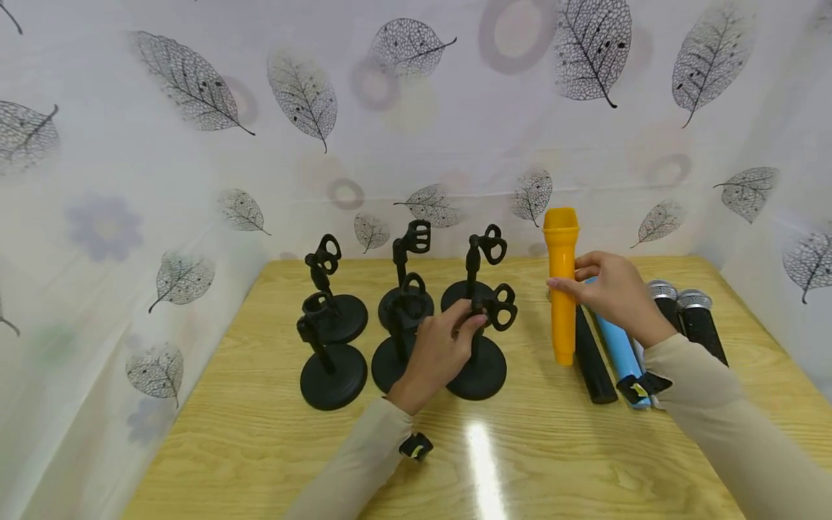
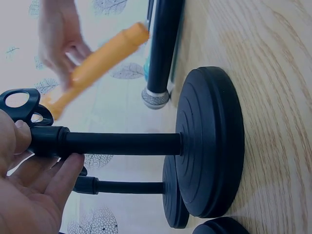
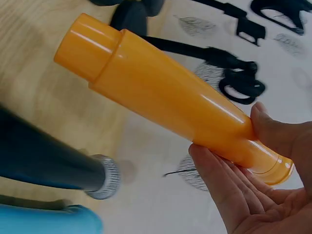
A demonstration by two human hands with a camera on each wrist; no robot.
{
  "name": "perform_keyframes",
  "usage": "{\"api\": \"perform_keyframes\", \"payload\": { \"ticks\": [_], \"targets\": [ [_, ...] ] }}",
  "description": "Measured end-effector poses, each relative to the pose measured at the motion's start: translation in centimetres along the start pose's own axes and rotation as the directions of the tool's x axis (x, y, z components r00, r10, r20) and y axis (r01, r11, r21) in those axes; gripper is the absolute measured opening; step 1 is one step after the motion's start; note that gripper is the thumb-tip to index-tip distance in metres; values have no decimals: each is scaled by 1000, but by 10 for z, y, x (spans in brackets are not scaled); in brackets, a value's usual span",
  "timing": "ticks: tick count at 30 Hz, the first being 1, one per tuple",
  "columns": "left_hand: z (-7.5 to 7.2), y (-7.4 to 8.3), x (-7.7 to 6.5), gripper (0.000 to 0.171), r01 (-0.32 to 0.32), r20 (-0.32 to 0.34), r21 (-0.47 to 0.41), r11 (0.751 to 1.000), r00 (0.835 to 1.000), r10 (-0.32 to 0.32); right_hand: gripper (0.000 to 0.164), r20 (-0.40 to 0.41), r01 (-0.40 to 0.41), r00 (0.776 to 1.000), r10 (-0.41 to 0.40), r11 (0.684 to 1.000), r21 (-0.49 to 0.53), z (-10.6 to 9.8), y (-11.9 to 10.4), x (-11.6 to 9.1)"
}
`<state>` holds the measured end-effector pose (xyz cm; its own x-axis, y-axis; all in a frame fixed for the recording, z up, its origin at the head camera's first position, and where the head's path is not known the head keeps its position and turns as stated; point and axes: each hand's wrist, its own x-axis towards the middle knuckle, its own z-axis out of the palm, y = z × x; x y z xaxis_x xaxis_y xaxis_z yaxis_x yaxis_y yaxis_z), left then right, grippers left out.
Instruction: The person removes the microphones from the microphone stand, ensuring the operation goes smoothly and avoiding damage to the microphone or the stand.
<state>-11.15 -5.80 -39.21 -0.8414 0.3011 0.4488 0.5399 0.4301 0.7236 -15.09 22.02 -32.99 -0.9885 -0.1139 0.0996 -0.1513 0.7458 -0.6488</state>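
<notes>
My right hand (image 1: 614, 292) pinches an orange microphone (image 1: 562, 289) between thumb and fingers and holds it upright above the table, head end at the top. In the right wrist view the orange microphone (image 3: 165, 90) slants across the frame. With thumb and fingers my left hand (image 1: 438, 354) grips the top of the front right microphone stand (image 1: 477, 368), just below its clip (image 1: 503, 307). The left wrist view shows that stand's post (image 2: 124, 144) and its round black base (image 2: 209, 141) on the table. The orange microphone is to the right of this stand's clip.
Several other black stands (image 1: 333, 375) with clips stand in two rows at left and centre. Right of them lie a black microphone (image 1: 593, 361), a light blue one (image 1: 617, 339) and others with silver heads (image 1: 694, 300). A leaf-patterned sheet (image 1: 403, 144) hangs behind the wooden table (image 1: 227, 448).
</notes>
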Motion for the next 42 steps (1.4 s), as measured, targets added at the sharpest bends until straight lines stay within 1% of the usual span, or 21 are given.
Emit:
{"api": "perform_keyframes", "payload": {
  "ticks": [3,7,10,14,16,20,23,26,36,39,42],
  "targets": [
    [1,1,0,20,0,2,-1,1000,1000,0,72,77,-46,996,44,998,31,9,13,6],
    [2,3,0,20,-3,1,-6,1000,1000,3,73,163,-94,983,83,994,59,22,25,12],
    [2,3,0,20,0,-2,-12,1000,1000,0,64,207,-107,974,93,993,55,30,31,17],
    [2,3,0,20,10,-5,-13,1000,1000,-10,41,254,-97,963,91,995,11,39,35,21],
    [2,4,-1,20,21,-3,-13,1000,1000,-21,40,272,-82,958,85,996,-24,44,37,22],
    [3,4,-3,20,36,5,-25,999,999,-36,41,277,-78,956,100,993,-89,52,39,22],
    [4,4,-4,21,29,5,-30,999,1000,-29,41,264,-90,958,114,991,-100,58,41,22],
    [4,4,-4,21,22,-2,-28,999,1000,-22,44,261,-86,959,111,991,-107,61,41,22],
    [4,5,-3,18,-2,-14,-12,1000,1000,2,47,266,-117,951,160,979,-169,64,41,26],
    [4,6,-3,18,1,-12,-23,1000,1000,-1,47,264,-119,950,165,976,-182,64,39,26],
    [3,6,-4,21,15,3,-5,1000,1000,-15,47,258,-111,952,165,972,-209,64,37,26]
  ]
}}
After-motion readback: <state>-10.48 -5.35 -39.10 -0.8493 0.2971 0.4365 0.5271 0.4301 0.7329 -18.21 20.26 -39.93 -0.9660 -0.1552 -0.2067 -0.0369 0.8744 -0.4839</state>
